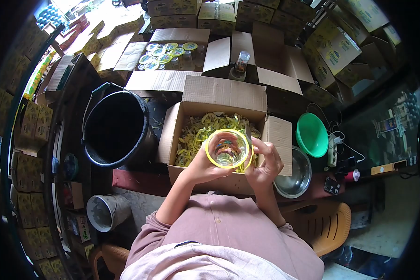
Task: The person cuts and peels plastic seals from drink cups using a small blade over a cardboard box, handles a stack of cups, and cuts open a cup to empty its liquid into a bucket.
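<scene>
A clear cup (227,149) with a yellow rim is held up above an open cardboard box (225,91). My left hand (200,166) is wrapped round the cup's left side. At the right of the cup, my right hand (265,164) has its thumb and fingers bent together by the rim; what they pinch, if anything, is too small to make out. Below the cup, many yellow-green strips (196,133) fill the box.
A black bucket (114,128) stands left of the box, with a grey bucket (108,212) lower down. To the right are a green bowl (312,135) and a metal bowl (296,175). Behind, a carton (163,80) holds several yellow-rimmed cups, beside a glass bottle (239,67).
</scene>
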A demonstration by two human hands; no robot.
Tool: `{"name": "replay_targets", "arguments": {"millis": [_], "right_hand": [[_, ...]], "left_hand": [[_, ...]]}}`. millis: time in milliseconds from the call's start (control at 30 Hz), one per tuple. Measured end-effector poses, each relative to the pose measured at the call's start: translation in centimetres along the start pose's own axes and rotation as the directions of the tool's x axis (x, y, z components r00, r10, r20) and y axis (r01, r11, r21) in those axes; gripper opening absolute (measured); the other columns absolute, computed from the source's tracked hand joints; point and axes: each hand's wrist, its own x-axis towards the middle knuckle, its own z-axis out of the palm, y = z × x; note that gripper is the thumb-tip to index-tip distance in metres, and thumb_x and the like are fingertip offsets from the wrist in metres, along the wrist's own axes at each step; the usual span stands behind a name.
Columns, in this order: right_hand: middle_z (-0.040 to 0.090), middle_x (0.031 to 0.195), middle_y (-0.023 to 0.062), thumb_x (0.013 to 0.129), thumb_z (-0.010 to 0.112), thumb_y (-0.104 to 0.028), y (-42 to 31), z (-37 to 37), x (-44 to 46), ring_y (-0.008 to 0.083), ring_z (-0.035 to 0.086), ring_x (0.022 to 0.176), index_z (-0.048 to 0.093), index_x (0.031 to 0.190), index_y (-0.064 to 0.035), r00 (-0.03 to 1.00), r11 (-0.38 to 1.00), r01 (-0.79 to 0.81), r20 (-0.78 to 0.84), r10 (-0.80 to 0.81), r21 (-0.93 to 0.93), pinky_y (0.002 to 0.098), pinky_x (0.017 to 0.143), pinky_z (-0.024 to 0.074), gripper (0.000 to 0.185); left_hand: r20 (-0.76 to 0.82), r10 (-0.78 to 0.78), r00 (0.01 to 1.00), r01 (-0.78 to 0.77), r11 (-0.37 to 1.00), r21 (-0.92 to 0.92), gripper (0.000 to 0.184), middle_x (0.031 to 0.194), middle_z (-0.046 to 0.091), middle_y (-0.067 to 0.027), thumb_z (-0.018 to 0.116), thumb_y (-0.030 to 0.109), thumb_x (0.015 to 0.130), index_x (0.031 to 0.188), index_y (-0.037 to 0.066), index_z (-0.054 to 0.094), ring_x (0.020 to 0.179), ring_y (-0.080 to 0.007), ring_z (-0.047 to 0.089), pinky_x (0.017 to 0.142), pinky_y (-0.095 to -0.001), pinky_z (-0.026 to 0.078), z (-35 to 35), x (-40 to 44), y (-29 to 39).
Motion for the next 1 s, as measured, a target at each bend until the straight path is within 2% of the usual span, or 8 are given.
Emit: {"name": "replay_targets", "arguments": {"millis": [267,367,467,567,600,667,867,1000], "right_hand": [[0.058,0.067,0.0062,0.065,0.062,0.006,0.4,-0.4,0.2,0.0163,0.058,0.059,0.062,0.095,-0.0070,0.998,0.998,-0.039,0.042,0.037,0.058,0.0266,0.053,0.0468,0.032],[0.057,0.067,0.0061,0.065,0.062,0.006,0.5,-0.4,0.3,0.0162,0.058,0.060,0.062,0.095,-0.0068,0.998,0.997,0.006,0.055,-0.011,0.081,0.0266,0.054,0.0470,0.032],[0.058,0.068,0.0059,0.065,0.063,0.005,0.2,-0.3,0.4,0.0162,0.058,0.060,0.061,0.095,-0.0067,0.999,0.999,0.010,0.037,-0.011,0.036,0.0268,0.054,0.0472,0.032],[0.058,0.068,0.0065,0.066,0.063,0.004,-0.3,-0.1,0.3,0.0162,0.059,0.059,0.061,0.094,-0.0059,1.000,1.000,0.010,-0.022,-0.010,-0.009,0.0264,0.053,0.0472,0.030],[0.058,0.068,0.0067,0.067,0.064,0.004,-0.3,-0.1,0.1,0.0163,0.059,0.059,0.061,0.094,-0.0054,0.999,1.000,-0.014,-0.038,0.014,0.005,0.0261,0.053,0.0472,0.029],[0.058,0.069,0.0072,0.068,0.064,0.003,-0.2,0.0,-0.5,0.0163,0.059,0.060,0.061,0.094,-0.0043,0.996,0.998,-0.059,-0.068,0.062,0.035,0.0255,0.053,0.0474,0.027],[0.059,0.072,0.0085,0.069,0.065,0.002,-0.7,0.0,-1.1,0.0171,0.060,0.063,0.061,0.091,-0.0032,0.998,1.000,0.008,-0.070,-0.010,-0.026,0.0263,0.055,0.0488,0.024],[0.053,0.067,0.0060,0.071,0.063,0.002,-0.6,0.2,-1.3,0.0134,0.053,0.058,0.059,0.094,-0.0025,0.995,0.993,0.073,-0.065,-0.079,-0.092,0.0239,0.053,0.0442,0.024]], "left_hand": [[0.122,0.029,0.992,-0.044,0.992,0.122,0.062,0.104,0.050,-0.0081,0.071,0.008,0.057,0.112,0.001,0.044,0.096,-0.0144,0.052,0.085,-0.0275,0.043,-0.4,0.2,0.7],[0.170,0.010,0.985,-0.029,0.994,0.108,0.066,0.103,0.049,-0.0079,0.072,0.009,0.058,0.115,0.001,0.040,0.097,-0.0146,0.051,0.085,-0.0283,0.043,-0.6,0.2,0.6],[0.017,0.056,0.998,-0.055,0.998,-0.006,0.071,0.104,0.048,-0.0075,0.076,0.011,0.058,0.117,0.002,0.037,0.100,-0.0152,0.050,0.084,-0.0295,0.044,0.4,0.0,0.0],[-0.024,0.123,0.992,-0.123,0.992,-0.003,0.075,0.105,0.047,-0.0067,0.079,0.013,0.058,0.118,0.005,0.034,0.103,-0.0164,0.048,0.084,-0.0303,0.044,0.4,0.1,-0.9],[-0.057,0.142,0.988,-0.144,0.989,-0.024,0.069,0.107,0.046,-0.0065,0.079,0.010,0.059,0.114,0.005,0.038,0.103,-0.0167,0.049,0.084,-0.0304,0.045,0.5,0.2,-0.6],[-0.080,0.139,0.987,-0.142,0.989,-0.033,0.065,0.108,0.046,-0.0067,0.078,0.008,0.061,0.113,0.004,0.040,0.103,-0.0165,0.049,0.084,-0.0305,0.045,0.3,0.1,-0.9],[-0.118,0.082,0.990,-0.092,0.992,-0.082,0.062,0.111,0.046,-0.0077,0.075,0.002,0.062,0.114,0.003,0.041,0.104,-0.0162,0.049,0.086,-0.0302,0.045,0.5,0.0,-0.8],[-0.129,0.080,0.988,-0.087,0.995,-0.048,0.062,0.111,0.046,-0.0084,0.073,0.002,0.063,0.115,0.002,0.040,0.103,-0.0163,0.050,0.087,-0.0306,0.045,0.6,-0.1,-0.5]]}}
